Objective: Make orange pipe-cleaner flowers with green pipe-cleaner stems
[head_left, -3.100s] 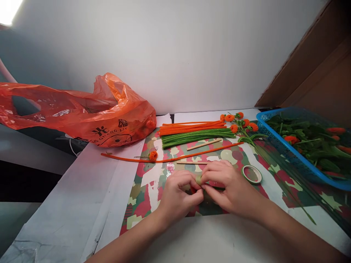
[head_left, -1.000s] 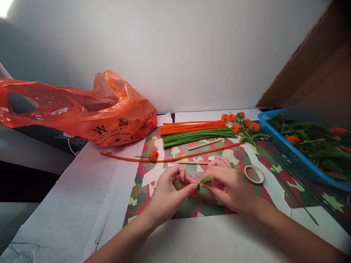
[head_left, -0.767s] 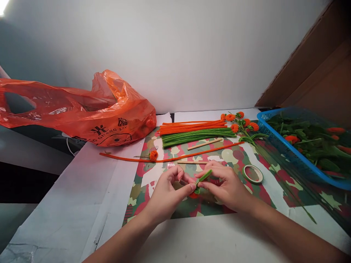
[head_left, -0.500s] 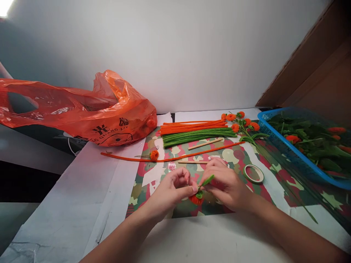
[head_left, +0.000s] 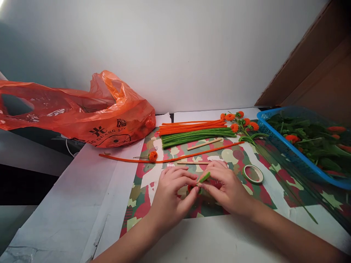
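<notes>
Though slack and half collapsed, orange plastic bag [head_left: 82,113]: pushed to the far left, well apart from the hands; probably stock kept out of the way.
Patterned mat [head_left: 153,182]: laid flat over white paper [head_left: 104,190], straight ahead of the body; likely there to guard the surface and mark out a working patch.
Blue basket [head_left: 282,151]: set at the right edge, holding green leaves and orange blooms; seemingly a bin kept on the right hand's side.
Left hand [head_left: 170,199]: resting low on the mat, fingertips closed on the orange flower head [head_left: 190,188]; looks like a steadying hold, wrist braced down.
Right hand [head_left: 227,186]: meeting the left fingertip to fingertip, thumb and forefinger pinched on the green strip [head_left: 204,177]; kept close for fine control, by the look of it.
Green pipe cleaners [head_left: 197,136]: bundled just in front of the orange pipe cleaners [head_left: 192,127] at the mat's far edge; sorted by colour and laid parallel, apparently for easy picking.
Long orange pipe cleaner [head_left: 175,157]: stretched out alone between the bundles and the hands.
Flower sprig [head_left: 241,124]: laid at the bundles' right end, near the basket.
Tape roll [head_left: 252,174]: flat on the mat, just beside the right hand; presumably kept handy.
Green strip: short, angled up out of the right pinch, lower end at the flower head, both just above the mat between the two hands.
</notes>
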The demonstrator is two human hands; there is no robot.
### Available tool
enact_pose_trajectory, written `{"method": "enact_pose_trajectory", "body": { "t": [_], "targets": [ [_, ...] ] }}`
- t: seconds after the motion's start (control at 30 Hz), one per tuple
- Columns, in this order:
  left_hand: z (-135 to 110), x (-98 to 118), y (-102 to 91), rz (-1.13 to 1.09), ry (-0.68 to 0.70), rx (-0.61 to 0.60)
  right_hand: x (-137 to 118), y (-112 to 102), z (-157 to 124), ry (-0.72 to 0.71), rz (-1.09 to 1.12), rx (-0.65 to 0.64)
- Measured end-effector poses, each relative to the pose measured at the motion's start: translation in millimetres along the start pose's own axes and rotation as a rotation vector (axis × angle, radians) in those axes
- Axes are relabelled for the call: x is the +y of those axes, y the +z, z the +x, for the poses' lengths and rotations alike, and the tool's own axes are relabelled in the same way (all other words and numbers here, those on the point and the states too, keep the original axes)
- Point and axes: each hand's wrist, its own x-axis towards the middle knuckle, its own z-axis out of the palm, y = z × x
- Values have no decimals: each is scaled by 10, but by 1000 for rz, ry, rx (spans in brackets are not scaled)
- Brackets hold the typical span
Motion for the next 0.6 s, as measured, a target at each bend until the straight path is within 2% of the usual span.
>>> {"method": "enact_pose_trajectory", "body": {
  "t": [0.17,0.33,0.47,0.6],
  "targets": [
    [49,46,-53,-363,-232,-201,20,-144,48,-117,-39,-135],
    [86,44,-101,-739,-456,-382,-23,-246,87,-135,95,-198],
    [100,45,-88,-821,-563,-397,-37,-195,77,-38,151,-181],
    [97,39,-63,-823,-542,-347,-25,-134,55,40,167,-121]
  ]
}}
